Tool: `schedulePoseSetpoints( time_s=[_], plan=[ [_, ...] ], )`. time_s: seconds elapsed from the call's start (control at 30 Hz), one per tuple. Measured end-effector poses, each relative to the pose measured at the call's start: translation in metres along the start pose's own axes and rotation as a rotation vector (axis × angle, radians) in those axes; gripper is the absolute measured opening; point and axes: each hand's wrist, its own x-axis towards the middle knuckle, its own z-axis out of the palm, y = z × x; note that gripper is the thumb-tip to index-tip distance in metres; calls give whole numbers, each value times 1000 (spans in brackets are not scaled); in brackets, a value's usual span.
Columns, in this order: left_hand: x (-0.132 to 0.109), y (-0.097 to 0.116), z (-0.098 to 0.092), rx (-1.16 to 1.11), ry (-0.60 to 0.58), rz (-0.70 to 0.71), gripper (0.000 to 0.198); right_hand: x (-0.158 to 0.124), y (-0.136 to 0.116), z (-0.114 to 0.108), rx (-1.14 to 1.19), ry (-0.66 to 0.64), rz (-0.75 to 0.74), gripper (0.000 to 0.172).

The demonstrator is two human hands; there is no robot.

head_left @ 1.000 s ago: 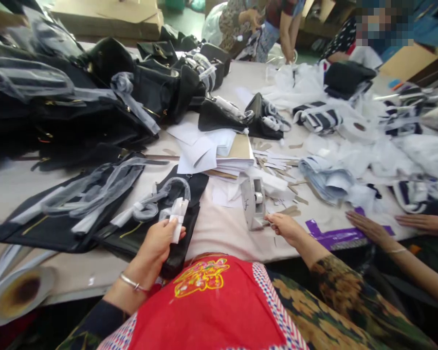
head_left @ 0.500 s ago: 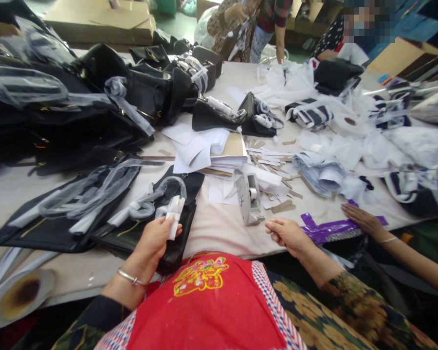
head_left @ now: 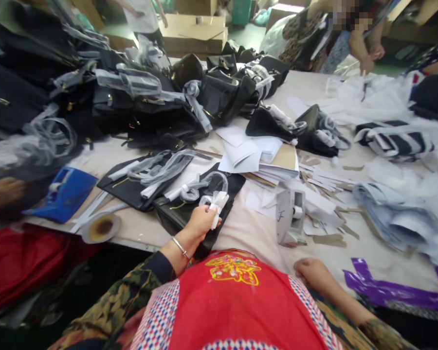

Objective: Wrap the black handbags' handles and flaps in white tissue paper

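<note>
My left hand point(head_left: 200, 222) is closed on a white-wrapped bag strap point(head_left: 219, 206), fingers pinching its end. Beneath it a black handbag point(head_left: 177, 210) lies flat, its handle wound in clear plastic film. My right hand point(head_left: 309, 273) rests at the table's front edge with curled fingers; whatever they may hold is hidden. Nearest to that hand stands a grey tape dispenser point(head_left: 282, 221) on the pale tabletop. Left of the first bag lies a second black handbag point(head_left: 131, 192) with wrapped handles.
Black handbags point(head_left: 160, 112) heap up at the back left. A stack of papers point(head_left: 266, 163) sits mid-table, with paper strips point(head_left: 324, 175) beside it. A blue tape dispenser point(head_left: 67, 192), a tape roll point(head_left: 102, 227) and purple plastic point(head_left: 387, 291) lie near the front. Other people work around the table.
The view has swung left, so things appear further right. My right hand has drawn back toward the table edge near the apron. My left hand still grips the wrapped strap.
</note>
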Motion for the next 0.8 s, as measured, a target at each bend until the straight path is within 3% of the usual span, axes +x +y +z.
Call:
schedulePoseSetpoints(
  time_s=[0.1, 0.23, 0.3, 0.37, 0.57, 0.8],
  plan=[
    [-1, -1, 0, 21, -2, 12, 17, -21, -51, 21, -51, -139, -300, 26],
    [-1, -2, -1, 54, 22, 22, 11, -30, -157, 67, -33, -317, -632, 31],
    [-2, -2, -2, 76, 25, 30, 10, -23, -198, 90, 32, -358, -672, 31],
    [-3, -1, -2, 105, 20, 48, 10, -11, -222, 110, 110, -376, -656, 32],
    [-4, 1, -1, 170, 22, 67, 11, 15, -229, 137, -23, -328, -638, 32],
    [-1, 0, -1, 183, 31, 49, 9, 16, -226, 130, -19, -351, -724, 32]
  ],
)
